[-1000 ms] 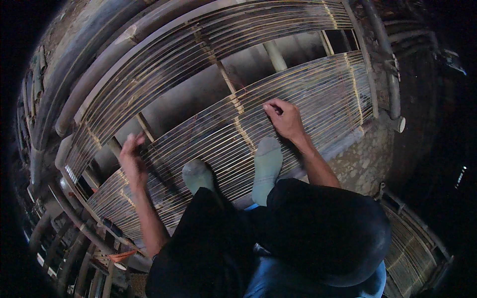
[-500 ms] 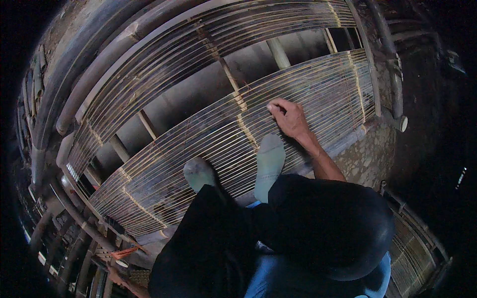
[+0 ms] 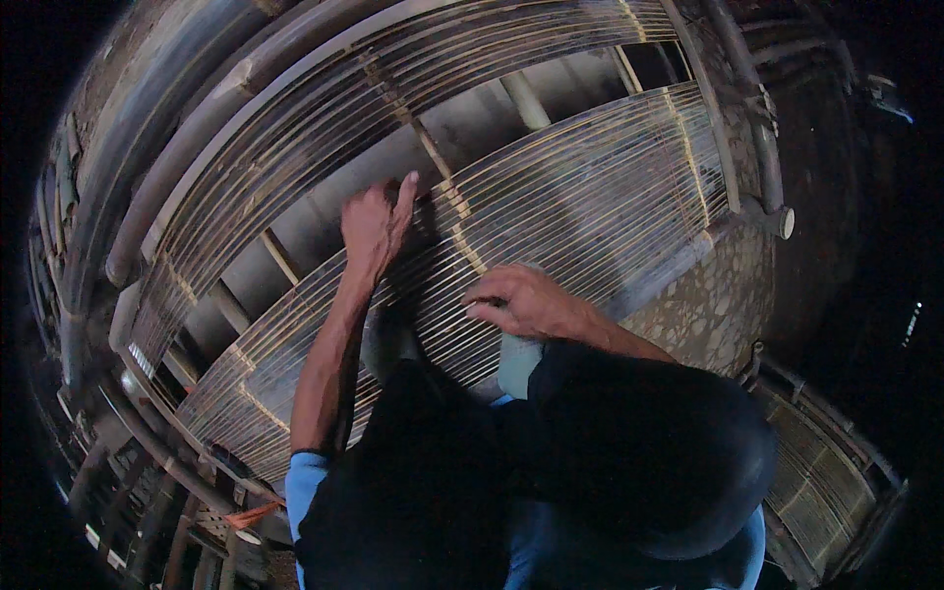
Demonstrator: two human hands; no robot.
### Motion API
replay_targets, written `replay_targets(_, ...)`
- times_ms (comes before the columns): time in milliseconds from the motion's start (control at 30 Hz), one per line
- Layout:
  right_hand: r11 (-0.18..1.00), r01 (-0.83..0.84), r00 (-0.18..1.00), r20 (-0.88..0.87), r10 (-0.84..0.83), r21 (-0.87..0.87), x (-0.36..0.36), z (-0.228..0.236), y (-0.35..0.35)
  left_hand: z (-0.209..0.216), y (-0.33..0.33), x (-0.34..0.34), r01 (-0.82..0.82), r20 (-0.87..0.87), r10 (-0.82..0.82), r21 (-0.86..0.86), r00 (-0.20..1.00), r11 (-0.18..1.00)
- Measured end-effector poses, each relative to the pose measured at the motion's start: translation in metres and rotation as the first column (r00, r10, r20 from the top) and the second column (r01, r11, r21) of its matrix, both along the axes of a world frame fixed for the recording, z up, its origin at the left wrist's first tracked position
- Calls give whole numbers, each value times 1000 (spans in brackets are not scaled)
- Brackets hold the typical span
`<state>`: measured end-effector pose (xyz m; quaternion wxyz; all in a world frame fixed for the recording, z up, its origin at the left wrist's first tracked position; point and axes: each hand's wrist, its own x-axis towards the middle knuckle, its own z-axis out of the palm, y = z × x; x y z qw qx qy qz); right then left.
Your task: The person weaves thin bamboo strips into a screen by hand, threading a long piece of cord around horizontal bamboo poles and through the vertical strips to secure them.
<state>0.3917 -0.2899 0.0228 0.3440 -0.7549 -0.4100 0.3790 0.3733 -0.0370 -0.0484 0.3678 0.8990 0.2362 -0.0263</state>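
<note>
A long rack of thin, pale slats spreads in front of me, tied across by light bindings. My left hand is over the gap in its middle, fingers curled and one digit pointing up. What it holds, if anything, is hidden. Lower and to the right, my right hand hovers just above the slats by my right foot, its fingers bent in toward the thumb. Anything in that grasp is too small to make out. My right sock, grey-green, is partly covered by this hand; the left foot lies in shadow behind my left forearm.
Thick bamboo poles curve along the far left side. A pole with a pale cut end borders the right. Orange cord is tied at the lower left. Another slatted panel stands at the lower right, beside a stony patch.
My left hand has come up from the lower left edge to the rack's middle gap. The right hand has drawn back down and left, toward my right foot. The view has shifted slightly.
</note>
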Motion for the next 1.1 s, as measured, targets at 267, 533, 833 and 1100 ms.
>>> replay_targets(267, 948, 285, 858, 405, -317, 138, 115, -23, 26, -17, -1, 53, -221, -328, -32, -702, 944, 677)
replay_targets(533, 879, -228, 973, -121, 195, -420, 196, -128, 106, -2, -9, 59, -116, -326, -159, -684, 932, 720)
replay_targets(833, 846, -220, 955, 71, 289, -485, 218, -45, 82, -20, 1, 35, -246, -301, 22, -730, 953, 637)
replay_targets(1100, 918, 241, 953, 254, -164, -314, 225, 33, -7, -20, -3, 39, -325, -263, 202, -856, 943, 402)
